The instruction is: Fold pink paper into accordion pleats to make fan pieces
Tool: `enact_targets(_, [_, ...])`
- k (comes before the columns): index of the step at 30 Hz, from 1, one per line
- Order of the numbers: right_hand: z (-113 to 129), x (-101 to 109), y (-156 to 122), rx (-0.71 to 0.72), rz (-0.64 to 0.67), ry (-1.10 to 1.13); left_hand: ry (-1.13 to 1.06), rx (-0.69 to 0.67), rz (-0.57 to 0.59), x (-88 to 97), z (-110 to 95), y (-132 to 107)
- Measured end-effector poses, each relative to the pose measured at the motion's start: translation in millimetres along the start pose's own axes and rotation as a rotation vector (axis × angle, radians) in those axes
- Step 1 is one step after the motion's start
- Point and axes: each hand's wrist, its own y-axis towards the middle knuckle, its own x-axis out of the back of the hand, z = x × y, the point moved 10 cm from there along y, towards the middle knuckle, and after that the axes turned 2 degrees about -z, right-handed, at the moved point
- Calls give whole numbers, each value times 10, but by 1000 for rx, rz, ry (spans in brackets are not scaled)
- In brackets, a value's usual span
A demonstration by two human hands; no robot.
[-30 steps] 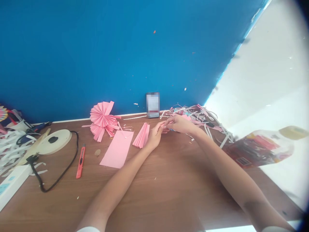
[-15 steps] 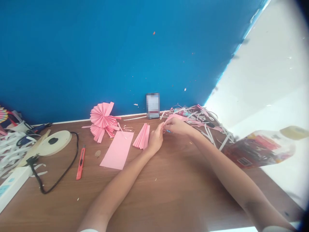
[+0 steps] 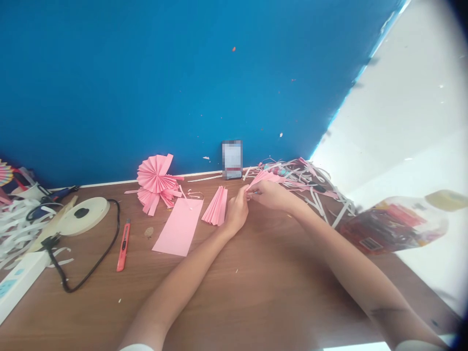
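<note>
My left hand (image 3: 237, 210) and my right hand (image 3: 268, 193) meet near the back of the brown table (image 3: 234, 292). Both pinch the narrow end of a folded pink paper piece (image 3: 263, 177) that fans up and to the right from the fingers. Something small and blue shows at my right fingertips; I cannot make it out. Just left of my left hand lies a pleated pink paper strip (image 3: 216, 206), and beyond it a flat pink sheet (image 3: 179, 225).
Pink paper fans (image 3: 155, 181) lie by the blue wall. A red utility knife (image 3: 123, 244), a tape roll (image 3: 82, 214), a black cable (image 3: 87, 273) and a white power strip (image 3: 18, 282) sit at left. Paper scraps (image 3: 310, 185) and a clear packet (image 3: 395, 226) are at right. A phone (image 3: 232, 159) leans on the wall.
My hands have drawn closer together and the folded pink piece now sticks up more between the fingers. Nothing else on the table has moved.
</note>
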Motion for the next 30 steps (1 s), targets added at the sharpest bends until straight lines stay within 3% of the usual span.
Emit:
enact_targets(7, [-153,196,-7,-116,-76,-221,-26,22,-50,42,20,7])
enact_targets(15, [-362,451,-31,-196,-112,-249,-133,68,-66,32,80,29])
enact_targets(30, [-683,591,1,-237,-157,-303,-378,105,-23,-20,72,58])
